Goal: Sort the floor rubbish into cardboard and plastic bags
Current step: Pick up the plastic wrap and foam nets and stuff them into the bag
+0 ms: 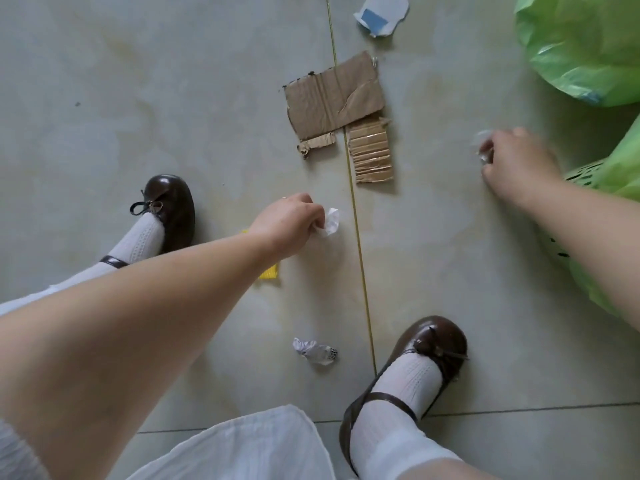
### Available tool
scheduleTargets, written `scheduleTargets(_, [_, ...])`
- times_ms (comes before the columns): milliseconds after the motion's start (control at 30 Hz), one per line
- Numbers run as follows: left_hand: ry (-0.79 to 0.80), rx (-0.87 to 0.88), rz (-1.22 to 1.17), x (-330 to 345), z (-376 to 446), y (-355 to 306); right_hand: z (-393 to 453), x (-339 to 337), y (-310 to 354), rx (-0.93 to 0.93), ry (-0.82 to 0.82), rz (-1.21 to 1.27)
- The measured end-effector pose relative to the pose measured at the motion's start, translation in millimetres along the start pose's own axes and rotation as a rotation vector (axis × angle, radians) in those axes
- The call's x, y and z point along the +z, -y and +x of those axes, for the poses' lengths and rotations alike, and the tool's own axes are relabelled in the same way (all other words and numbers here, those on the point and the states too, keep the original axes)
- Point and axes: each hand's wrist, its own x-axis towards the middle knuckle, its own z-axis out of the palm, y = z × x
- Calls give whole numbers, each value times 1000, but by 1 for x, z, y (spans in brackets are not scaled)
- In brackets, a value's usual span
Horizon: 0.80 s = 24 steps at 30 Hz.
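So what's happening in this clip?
A person is picking rubbish off a tiled floor. The left hand pinches a crumpled white scrap; the right hand holds a clear crinkled piece near the green bags. Cardboard pieces and a crumpled wrapper still lie on the floor.

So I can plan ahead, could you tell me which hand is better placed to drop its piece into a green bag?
The right hand: its clear scrap is beside the green bags; the left hand is farther away.
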Motion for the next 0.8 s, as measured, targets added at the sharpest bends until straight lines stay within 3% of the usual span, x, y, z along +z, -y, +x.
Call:
scheduleTargets(100, [-51,-56,-60,0,-6,1,-23,9,3,-88,59,15])
scheduleTargets(267, [-176,-134,-160,-12,-31,9,-91,27,44,-227,30,344])
scheduleTargets(433, [-247,-162,-209,-16,-67,24,-182,56,100,-636,122,412])
scheduleTargets(500, [-218,-178,-228,-11,-79,29,-212,70,113,-783,211,351])
scheduleTargets(600, [-111,-203,-209,2,-90,38,-239,81,125,-821,526,169])
scheduleTargets(800, [-25,-202,-107,34,-99,50,-235,97,128,-998,673,-85])
